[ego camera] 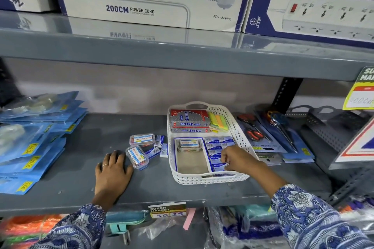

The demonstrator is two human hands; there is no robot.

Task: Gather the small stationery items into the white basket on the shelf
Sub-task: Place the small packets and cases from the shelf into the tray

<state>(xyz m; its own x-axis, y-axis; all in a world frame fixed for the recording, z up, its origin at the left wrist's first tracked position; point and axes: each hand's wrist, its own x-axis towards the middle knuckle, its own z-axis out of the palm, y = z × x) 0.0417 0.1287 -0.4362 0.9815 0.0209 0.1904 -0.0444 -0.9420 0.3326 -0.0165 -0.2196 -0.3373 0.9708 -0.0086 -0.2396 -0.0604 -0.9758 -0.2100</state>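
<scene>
The white perforated basket (240, 127) stands on the grey shelf (77, 159). It holds red and silver boxes (189, 120), sticky notes (218, 121), a clear pin box (189, 144) in a blue-edged tray, and several small blue packets (214, 145). My right hand (239, 160) is inside the basket, fingertips pinched on one blue packet (219, 166). Left of the basket lie two clear pin boxes (141, 139) (137, 156) and a few small blue packets (164, 149). My left hand (113, 170) rests flat on the shelf, touching the nearer pin box.
Blue blister packs (34, 147) are stacked at the left. Scissor packs (261, 133) and a grey basket (332, 127) lie to the right. Power-strip cartons (141, 2) fill the upper shelf. A price tag (168, 209) hangs on the shelf edge.
</scene>
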